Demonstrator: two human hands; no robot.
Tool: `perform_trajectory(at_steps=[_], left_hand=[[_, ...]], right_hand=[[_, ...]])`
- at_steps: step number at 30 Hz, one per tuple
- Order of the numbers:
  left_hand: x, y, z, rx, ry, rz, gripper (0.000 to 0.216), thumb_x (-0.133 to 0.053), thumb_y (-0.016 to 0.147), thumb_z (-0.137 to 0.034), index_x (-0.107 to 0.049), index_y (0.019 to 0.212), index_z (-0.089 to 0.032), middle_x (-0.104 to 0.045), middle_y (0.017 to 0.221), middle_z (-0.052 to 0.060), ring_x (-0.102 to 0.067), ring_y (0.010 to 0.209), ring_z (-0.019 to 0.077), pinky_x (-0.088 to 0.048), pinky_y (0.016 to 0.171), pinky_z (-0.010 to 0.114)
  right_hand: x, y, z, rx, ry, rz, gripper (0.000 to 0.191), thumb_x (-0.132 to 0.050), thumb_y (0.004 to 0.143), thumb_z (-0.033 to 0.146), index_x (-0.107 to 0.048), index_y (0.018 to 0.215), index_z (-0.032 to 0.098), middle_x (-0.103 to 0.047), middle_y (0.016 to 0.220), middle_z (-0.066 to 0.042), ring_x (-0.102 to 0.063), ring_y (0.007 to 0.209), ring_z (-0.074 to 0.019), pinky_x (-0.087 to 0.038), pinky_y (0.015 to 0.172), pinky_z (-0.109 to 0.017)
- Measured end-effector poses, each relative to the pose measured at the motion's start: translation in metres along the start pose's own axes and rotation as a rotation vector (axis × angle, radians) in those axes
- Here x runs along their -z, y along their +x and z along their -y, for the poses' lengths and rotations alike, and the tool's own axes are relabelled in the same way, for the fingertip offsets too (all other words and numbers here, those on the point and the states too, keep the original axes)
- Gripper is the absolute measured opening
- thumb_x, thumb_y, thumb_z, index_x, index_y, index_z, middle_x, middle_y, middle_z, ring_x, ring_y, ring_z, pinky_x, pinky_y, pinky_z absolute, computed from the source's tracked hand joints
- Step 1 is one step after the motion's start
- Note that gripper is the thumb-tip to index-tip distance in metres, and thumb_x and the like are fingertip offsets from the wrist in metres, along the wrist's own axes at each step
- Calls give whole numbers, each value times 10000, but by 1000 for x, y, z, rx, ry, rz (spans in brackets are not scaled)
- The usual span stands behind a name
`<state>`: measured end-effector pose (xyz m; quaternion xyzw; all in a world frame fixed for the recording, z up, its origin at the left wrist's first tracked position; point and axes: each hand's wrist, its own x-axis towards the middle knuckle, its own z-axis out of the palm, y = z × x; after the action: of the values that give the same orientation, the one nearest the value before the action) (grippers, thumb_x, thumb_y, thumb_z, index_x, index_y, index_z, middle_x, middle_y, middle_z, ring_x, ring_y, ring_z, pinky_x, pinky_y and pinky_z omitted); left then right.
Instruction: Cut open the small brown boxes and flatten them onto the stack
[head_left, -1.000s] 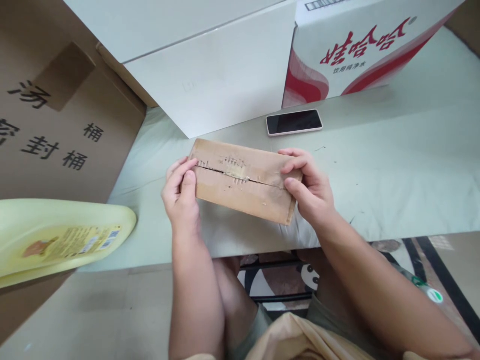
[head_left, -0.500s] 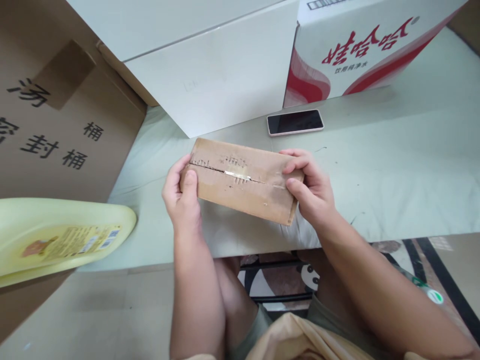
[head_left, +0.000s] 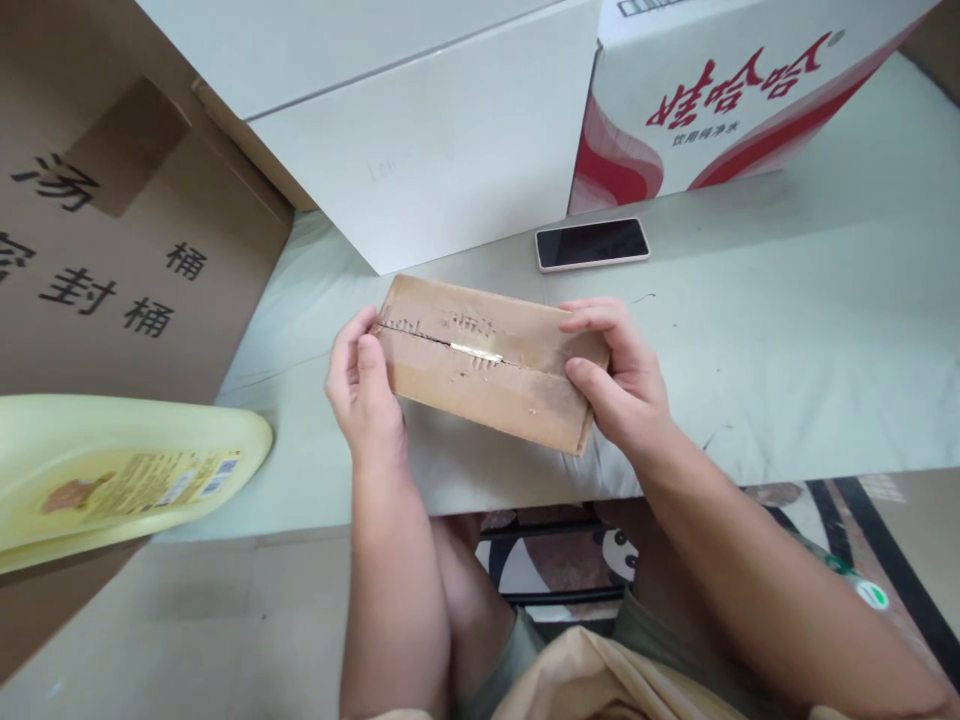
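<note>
A small brown cardboard box (head_left: 480, 390) is held at a slant above the pale green cloth, its top seam torn around a short strip of shiny tape. My left hand (head_left: 367, 395) grips the left end, thumb at the near corner and the other fingers behind the edge. At the opposite end my right hand (head_left: 622, 370) is closed on the box, with the thumb and a bent index finger on top and the rest of its fingers mostly hidden. Just beyond the box lies a phone (head_left: 592, 244) with a dark screen.
White boxes (head_left: 450, 160) and a red-and-white water carton (head_left: 720, 120) stand at the back. A large brown carton (head_left: 127, 300) fills the left side, with a yellow bottle (head_left: 135, 475) in front. The cloth-covered surface (head_left: 810, 370) ends above my knees.
My right thumb and index finger have spread farther apart on the box top. My left thumb has slid slightly toward the box's left edge. The box has hardly moved.
</note>
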<state>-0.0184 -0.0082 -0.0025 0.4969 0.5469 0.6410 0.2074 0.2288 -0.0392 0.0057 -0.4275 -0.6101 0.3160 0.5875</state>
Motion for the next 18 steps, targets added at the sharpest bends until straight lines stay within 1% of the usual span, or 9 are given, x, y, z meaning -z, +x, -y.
perform_trajectory(at_steps=[1, 3, 5, 7, 9, 13, 16, 17, 18], left_hand=[[0, 0, 1, -1, -15, -5, 583, -624, 945, -694, -735, 1232, -198, -736, 1295, 123, -695, 1254, 294, -533, 1127, 452], [1, 0, 2, 6, -49, -5, 609, -616, 941, -714, -729, 1251, -202, -733, 1303, 128, -689, 1271, 299, -526, 1139, 465], [2, 0, 3, 21, -51, 1, 580, -676, 918, -679, -731, 1260, -214, -733, 1316, 120, -682, 1286, 300, -519, 1151, 467], [3, 1, 3, 33, -35, 21, 538, -751, 883, -615, -740, 1257, -229, -736, 1321, 105, -685, 1277, 301, -525, 1147, 469], [5, 1, 3, 23, -4, 52, 462, -785, 867, -559, -773, 1204, -243, -749, 1293, 90, -688, 1262, 300, -524, 1155, 476], [8, 3, 2, -22, 75, 78, 295, -758, 899, -507, -834, 1058, -270, -753, 1254, 80, -651, 1324, 295, -474, 1222, 470], [9, 3, 3, -29, 93, 69, 286, -747, 905, -476, -836, 1070, -260, -743, 1256, 81, -638, 1345, 296, -473, 1221, 471], [10, 3, 3, -29, 98, 70, 291, -743, 907, -469, -834, 1078, -252, -740, 1254, 81, -639, 1344, 297, -473, 1221, 473], [10, 4, 3, -27, 103, 71, 292, -741, 908, -463, -831, 1081, -246, -736, 1256, 81, -639, 1344, 297, -472, 1224, 474]], right_hand=[[-1, 0, 0, 7, -5, 2, 273, -582, 832, 149, -690, 1038, 289, -637, 1189, -59, -613, 1236, -261, -511, 1074, -499], [-1, 1, 0, 7, -12, 16, 239, -561, 837, 144, -705, 969, 282, -629, 1153, -61, -603, 1251, -265, -518, 1069, -499], [-2, 2, -1, -2, -9, 29, 159, -559, 856, 177, -695, 864, 261, -623, 1139, -70, -591, 1272, -280, -525, 1062, -510], [-2, 2, -2, -7, 8, 30, 133, -573, 861, 212, -692, 816, 249, -623, 1161, -78, -584, 1275, -289, -530, 1058, -521], [-2, 3, -2, -8, 31, 18, 133, -583, 846, 215, -707, 811, 249, -625, 1178, -79, -582, 1266, -291, -529, 1055, -529], [0, 4, 0, -30, 57, 31, 135, -589, 821, 218, -714, 789, 257, -627, 1171, -81, -572, 1276, -308, -510, 1076, -560], [2, 3, -1, -28, 66, 68, 138, -601, 865, 311, -712, 800, 259, -630, 1177, -88, -567, 1300, -328, -496, 1100, -577], [3, 3, -3, -23, 75, 74, 167, -604, 890, 377, -723, 853, 265, -634, 1190, -89, -569, 1302, -333, -491, 1111, -579], [3, 2, -5, -24, 93, 73, 224, -600, 912, 455, -732, 947, 278, -639, 1219, -88, -573, 1305, -335, -485, 1125, -578]])
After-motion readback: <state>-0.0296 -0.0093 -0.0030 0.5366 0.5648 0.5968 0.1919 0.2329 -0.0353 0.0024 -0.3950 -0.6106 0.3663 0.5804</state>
